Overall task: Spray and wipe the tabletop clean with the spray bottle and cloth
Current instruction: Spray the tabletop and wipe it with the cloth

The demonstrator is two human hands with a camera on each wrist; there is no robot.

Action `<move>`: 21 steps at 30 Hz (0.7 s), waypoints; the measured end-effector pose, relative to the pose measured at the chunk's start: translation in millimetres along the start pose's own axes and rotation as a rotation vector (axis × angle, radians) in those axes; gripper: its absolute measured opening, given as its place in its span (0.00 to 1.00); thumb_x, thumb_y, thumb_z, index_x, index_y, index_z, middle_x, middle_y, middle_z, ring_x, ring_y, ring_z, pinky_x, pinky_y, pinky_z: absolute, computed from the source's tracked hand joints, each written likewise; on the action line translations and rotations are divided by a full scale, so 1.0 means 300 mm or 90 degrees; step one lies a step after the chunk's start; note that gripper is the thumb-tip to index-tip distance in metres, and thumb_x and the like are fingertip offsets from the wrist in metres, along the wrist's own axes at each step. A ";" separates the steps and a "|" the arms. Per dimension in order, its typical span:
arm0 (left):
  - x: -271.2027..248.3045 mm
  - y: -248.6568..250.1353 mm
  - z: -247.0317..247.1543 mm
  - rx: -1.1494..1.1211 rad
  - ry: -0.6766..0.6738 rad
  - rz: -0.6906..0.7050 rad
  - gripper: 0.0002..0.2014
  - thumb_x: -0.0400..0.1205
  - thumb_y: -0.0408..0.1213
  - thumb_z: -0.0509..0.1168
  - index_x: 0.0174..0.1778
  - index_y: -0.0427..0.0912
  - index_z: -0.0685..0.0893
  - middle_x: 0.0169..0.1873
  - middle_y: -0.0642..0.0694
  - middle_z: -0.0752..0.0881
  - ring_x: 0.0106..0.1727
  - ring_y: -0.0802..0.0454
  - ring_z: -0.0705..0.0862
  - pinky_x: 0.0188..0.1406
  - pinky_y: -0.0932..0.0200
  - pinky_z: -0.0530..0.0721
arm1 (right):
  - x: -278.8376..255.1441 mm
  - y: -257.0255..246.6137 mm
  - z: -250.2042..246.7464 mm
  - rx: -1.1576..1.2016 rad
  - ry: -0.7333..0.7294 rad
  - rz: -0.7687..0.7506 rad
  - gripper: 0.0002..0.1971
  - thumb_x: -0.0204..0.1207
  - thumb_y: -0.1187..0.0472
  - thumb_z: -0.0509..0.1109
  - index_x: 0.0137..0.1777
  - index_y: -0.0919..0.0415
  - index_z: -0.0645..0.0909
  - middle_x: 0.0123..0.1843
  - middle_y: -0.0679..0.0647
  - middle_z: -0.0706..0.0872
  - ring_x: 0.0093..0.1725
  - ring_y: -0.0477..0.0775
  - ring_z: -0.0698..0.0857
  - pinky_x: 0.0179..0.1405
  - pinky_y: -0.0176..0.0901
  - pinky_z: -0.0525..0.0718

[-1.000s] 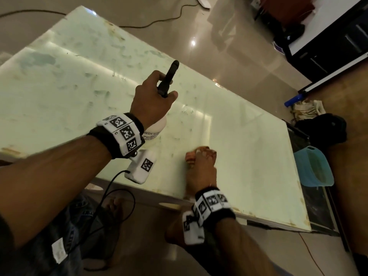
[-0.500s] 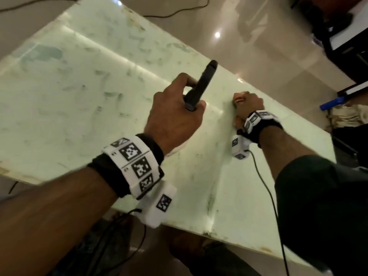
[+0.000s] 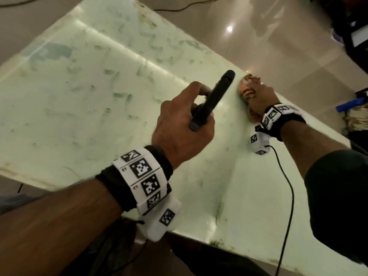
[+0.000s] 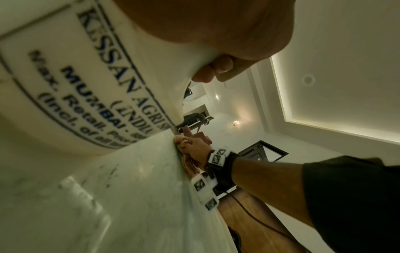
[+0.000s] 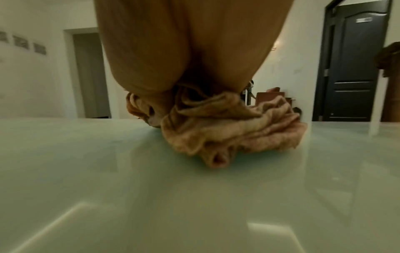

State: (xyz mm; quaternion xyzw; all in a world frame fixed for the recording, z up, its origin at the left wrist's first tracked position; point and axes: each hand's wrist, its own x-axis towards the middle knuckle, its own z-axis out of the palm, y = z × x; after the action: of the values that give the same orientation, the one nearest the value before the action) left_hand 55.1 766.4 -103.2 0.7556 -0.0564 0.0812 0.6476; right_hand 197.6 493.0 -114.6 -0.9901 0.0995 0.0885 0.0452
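My left hand (image 3: 185,124) grips the spray bottle by its black trigger head (image 3: 211,100) above the pale green tabletop (image 3: 79,108). The bottle's white body with blue print (image 4: 90,89) fills the left wrist view. Further right, my right hand (image 3: 260,98) holds a bunched pink-orange cloth (image 3: 248,86) and presses it onto the table at its far edge. In the right wrist view the crumpled cloth (image 5: 233,130) lies under my palm on the glossy surface (image 5: 194,196). From the left wrist view, the right hand (image 4: 198,150) and cloth sit beside the bottle.
Smears and dried marks cover the left half of the tabletop (image 3: 111,96). Glossy floor tiles (image 3: 268,46) lie beyond the far edge. A blue object (image 3: 350,105) lies on the floor at far right. A black cable (image 3: 286,186) trails from my right wrist across the table.
My right hand has slid the cloth from the near edge across to the far edge of the table. The left hand with the bottle stayed above the table; the view shifted closer.
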 end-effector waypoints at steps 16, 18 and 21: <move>-0.010 0.012 -0.018 -0.013 0.005 0.028 0.12 0.77 0.30 0.69 0.56 0.42 0.86 0.36 0.68 0.85 0.31 0.59 0.80 0.40 0.72 0.77 | -1.006 -0.079 0.224 0.159 0.039 -0.137 0.30 0.78 0.68 0.65 0.80 0.57 0.65 0.83 0.52 0.55 0.82 0.57 0.60 0.79 0.40 0.60; -0.008 0.010 -0.018 -0.008 -0.005 0.023 0.12 0.78 0.31 0.70 0.56 0.42 0.86 0.36 0.64 0.85 0.31 0.62 0.79 0.39 0.73 0.76 | -1.127 -0.084 0.288 0.185 0.072 -0.143 0.32 0.73 0.71 0.65 0.79 0.56 0.68 0.82 0.49 0.56 0.83 0.53 0.60 0.80 0.43 0.61; -0.013 0.013 -0.020 -0.001 -0.009 0.025 0.11 0.78 0.31 0.70 0.56 0.42 0.85 0.33 0.59 0.83 0.30 0.62 0.79 0.38 0.71 0.76 | -1.289 -0.110 0.337 0.171 0.059 -0.099 0.35 0.71 0.69 0.67 0.78 0.46 0.70 0.80 0.40 0.59 0.81 0.45 0.62 0.79 0.40 0.64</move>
State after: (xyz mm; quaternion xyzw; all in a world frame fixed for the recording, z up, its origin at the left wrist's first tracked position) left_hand 50.2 771.7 -99.3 0.7545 -0.0760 0.0886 0.6458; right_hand -185.4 609.2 -140.2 -0.9829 0.0357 0.0252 0.1791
